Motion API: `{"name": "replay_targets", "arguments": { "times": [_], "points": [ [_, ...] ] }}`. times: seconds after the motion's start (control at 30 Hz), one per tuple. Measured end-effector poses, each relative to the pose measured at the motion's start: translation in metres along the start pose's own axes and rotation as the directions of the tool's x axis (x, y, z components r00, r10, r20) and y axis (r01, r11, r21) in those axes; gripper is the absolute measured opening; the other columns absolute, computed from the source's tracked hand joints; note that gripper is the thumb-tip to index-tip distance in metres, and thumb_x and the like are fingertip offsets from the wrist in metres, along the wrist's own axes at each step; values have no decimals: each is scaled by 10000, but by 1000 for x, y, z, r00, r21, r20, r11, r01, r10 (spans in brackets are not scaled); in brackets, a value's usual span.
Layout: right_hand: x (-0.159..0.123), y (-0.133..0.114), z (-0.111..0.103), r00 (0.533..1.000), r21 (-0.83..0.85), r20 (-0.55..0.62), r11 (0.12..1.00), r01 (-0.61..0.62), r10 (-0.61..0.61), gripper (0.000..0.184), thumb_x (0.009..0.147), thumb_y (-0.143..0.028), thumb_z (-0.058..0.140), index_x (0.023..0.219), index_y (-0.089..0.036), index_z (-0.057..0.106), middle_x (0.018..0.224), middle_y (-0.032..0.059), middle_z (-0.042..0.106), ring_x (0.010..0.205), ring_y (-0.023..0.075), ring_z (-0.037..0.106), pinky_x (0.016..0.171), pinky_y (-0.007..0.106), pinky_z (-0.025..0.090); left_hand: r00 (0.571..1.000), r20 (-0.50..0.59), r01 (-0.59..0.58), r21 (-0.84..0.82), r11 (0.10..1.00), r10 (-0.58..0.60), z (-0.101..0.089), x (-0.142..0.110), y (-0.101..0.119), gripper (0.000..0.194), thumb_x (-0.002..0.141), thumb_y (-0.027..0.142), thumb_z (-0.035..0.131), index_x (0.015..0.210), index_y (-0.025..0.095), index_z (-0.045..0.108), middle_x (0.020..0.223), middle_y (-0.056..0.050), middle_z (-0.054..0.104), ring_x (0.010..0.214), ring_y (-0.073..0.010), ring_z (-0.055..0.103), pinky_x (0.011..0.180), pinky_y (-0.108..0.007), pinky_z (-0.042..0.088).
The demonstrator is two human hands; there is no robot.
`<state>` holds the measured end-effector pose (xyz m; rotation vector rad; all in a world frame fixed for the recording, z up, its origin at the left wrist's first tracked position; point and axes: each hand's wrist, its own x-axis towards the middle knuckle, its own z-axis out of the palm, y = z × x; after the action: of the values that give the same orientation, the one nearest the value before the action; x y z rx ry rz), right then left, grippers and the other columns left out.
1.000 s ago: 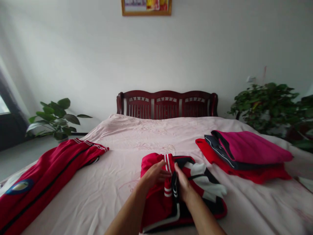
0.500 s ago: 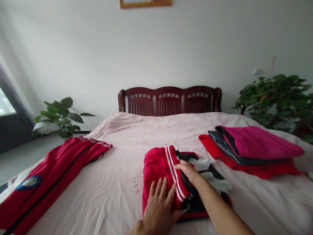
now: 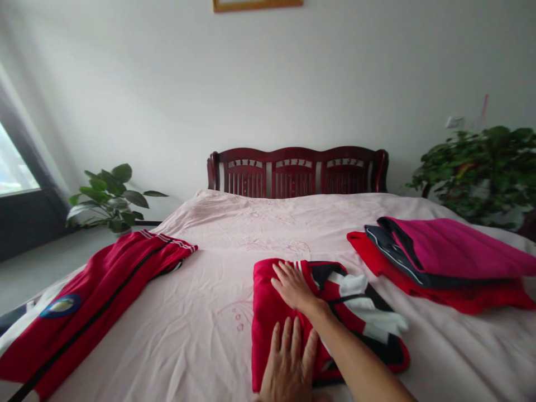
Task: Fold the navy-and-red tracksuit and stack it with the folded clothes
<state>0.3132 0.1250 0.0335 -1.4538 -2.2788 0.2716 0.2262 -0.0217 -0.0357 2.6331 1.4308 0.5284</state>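
A folded red garment (image 3: 268, 312) with white stripes and black and white panels lies on the pink bed sheet (image 3: 201, 329) in front of me. My left hand (image 3: 288, 365) rests flat on its near part, fingers stretched out. My right hand (image 3: 293, 286) lies flat on its far part, fingers spread, pressing the cloth down. Neither hand holds anything.
A long red garment (image 3: 92, 296) with a blue badge lies spread at the left. A stack of folded clothes (image 3: 444, 259), magenta on dark on red, sits at the right. A wooden headboard (image 3: 297, 170) stands at the far end, potted plants (image 3: 111, 198) on both sides.
My right hand let go of the striped edge and now lies flat on the folded red garment. The left hand stayed flat on the near part. The view shifted slightly.
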Motion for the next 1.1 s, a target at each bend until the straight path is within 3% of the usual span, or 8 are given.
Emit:
{"name": "replay_targets", "arguments": {
  "times": [0.13,0.3,0.4,0.5,0.63,0.8,1.0,1.1],
  "points": [
    [-4,19,17,998,-106,58,994,34,-28,594,975,-408,413,1485,-107,445,1573,151,374,1496,262,257,1234,462,94,999,-40,5,20,1000,-4,3,-9,2,630,917,363,548,1523,346,378,1522,-95,457,1386,-357,456,1103,-543,457],
    [-19,19,12,997,-132,8,989,-73,75,648,947,-424,465,1518,-124,399,1616,142,265,1515,307,180,1228,496,118,993,-36,83,-470,879,-113,-59,7,-27,344,864,298,551,1149,332,742,1226,-57,731,1116,-265,677,1003,-389,515],
    [-34,14,6,984,-179,24,969,-170,177,692,943,-437,479,1525,-78,370,1623,190,194,1516,346,143,1222,531,102,814,-72,326,-764,556,-577,-89,33,-71,395,812,318,609,1179,197,690,1275,-120,686,1204,-264,611,1041,-368,460],
    [-46,12,2,987,-172,50,975,-143,153,665,962,-461,449,1513,-92,402,1619,199,205,1514,342,155,1223,527,102,704,176,452,-858,244,-688,-94,59,-105,440,742,408,698,1083,131,667,1095,-148,730,1034,-270,680,883,-370,532],
    [-51,13,-2,989,-128,20,982,-142,145,633,963,-447,456,1506,-123,424,1614,180,244,1509,324,192,1225,517,122,768,295,461,-871,171,-569,-83,73,-111,373,783,477,647,898,123,678,817,-91,746,789,-211,709,745,-312,557],
    [-50,12,0,989,-87,3,985,-147,148,641,968,-441,444,1520,-118,396,1608,175,270,1505,316,215,1227,512,134,792,282,409,-903,129,-542,-77,60,-95,550,720,373,755,1195,156,584,882,-70,772,827,-234,730,782,-341,582],
    [-43,-3,5,979,-21,-33,979,-200,200,592,951,-375,455,1485,-120,457,1591,163,325,1495,325,246,1224,530,137,778,425,374,-905,-202,-463,-81,37,-79,353,711,259,699,1050,169,666,889,-105,787,870,-281,753,796,-394,612],
    [-44,-28,3,970,140,-60,964,-227,237,586,935,-377,469,1473,-147,480,1562,151,394,1477,346,288,1216,561,150,759,275,395,-915,83,-590,-80,35,-80,276,798,340,593,1000,195,712,860,-95,788,888,-308,753,797,-441,622]
  ]
}}
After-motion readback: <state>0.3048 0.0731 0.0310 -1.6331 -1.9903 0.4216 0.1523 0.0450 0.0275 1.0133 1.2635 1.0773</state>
